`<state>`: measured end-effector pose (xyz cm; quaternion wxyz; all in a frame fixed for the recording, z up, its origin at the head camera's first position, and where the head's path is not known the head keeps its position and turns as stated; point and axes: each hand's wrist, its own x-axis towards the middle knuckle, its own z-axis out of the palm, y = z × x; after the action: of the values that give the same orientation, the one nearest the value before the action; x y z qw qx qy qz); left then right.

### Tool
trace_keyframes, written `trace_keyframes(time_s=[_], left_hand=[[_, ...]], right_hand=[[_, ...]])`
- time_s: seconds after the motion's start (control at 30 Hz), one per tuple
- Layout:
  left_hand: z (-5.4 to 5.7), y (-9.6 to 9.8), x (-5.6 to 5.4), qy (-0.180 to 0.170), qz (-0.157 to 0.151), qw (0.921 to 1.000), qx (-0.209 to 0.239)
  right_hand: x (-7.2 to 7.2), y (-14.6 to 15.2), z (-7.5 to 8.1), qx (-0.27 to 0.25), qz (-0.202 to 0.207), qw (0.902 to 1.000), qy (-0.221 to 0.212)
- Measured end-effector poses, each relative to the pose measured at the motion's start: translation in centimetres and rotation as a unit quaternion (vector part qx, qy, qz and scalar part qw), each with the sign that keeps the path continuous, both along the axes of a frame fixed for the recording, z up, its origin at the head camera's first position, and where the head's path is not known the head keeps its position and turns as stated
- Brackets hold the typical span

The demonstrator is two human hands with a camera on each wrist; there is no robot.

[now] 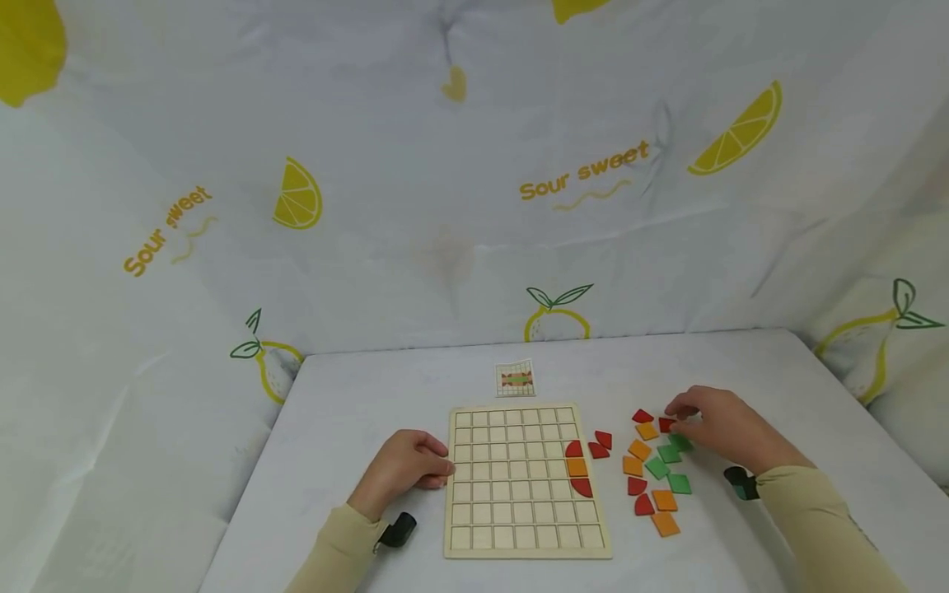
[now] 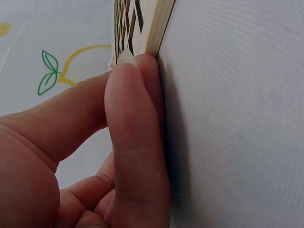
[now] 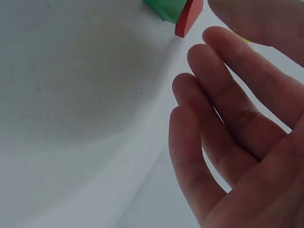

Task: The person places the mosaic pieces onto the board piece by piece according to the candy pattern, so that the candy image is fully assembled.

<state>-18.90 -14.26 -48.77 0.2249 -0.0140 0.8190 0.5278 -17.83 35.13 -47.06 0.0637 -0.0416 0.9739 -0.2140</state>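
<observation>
My left hand [image 1: 408,461] is at the left edge of a pale wooden grid board [image 1: 482,490]. In the left wrist view its thumb and index finger pinch the board's rim [image 2: 151,33]. On the board's right columns lie an orange square [image 1: 577,467] and red quarter-round pieces [image 1: 582,487] above and below it. My right hand [image 1: 715,420] reaches over the loose pieces, thumb and fingers parted around a red piece [image 1: 666,424]. In the right wrist view that red piece [image 3: 189,19] shows just beyond the fingertips, beside a green piece [image 3: 166,8].
A small pattern card [image 1: 515,379] lies behind the board. Right of the board are scattered several orange squares [image 1: 665,500], green pieces [image 1: 656,469] and red pieces [image 1: 637,486]. Two red pieces [image 1: 604,440] lie close to the board's right edge. A white printed cloth [image 1: 400,272] hangs behind the table.
</observation>
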Motion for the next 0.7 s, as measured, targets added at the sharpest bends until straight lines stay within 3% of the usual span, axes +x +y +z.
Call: trace_keyframes(time_s=[0.2,0.7], left_hand=[[-0.16,-0.17,-0.09,0.002,-0.003,1.0000,0.004],[-0.50,-0.30,-0.41,0.008,-0.005,0.9999,0.005]], right_hand=[[-0.36,-0.24,-0.29,0.005,-0.003,1.0000,-0.005],[-0.34,0.16,0.62,0.039,-0.050,0.9973,-0.038]])
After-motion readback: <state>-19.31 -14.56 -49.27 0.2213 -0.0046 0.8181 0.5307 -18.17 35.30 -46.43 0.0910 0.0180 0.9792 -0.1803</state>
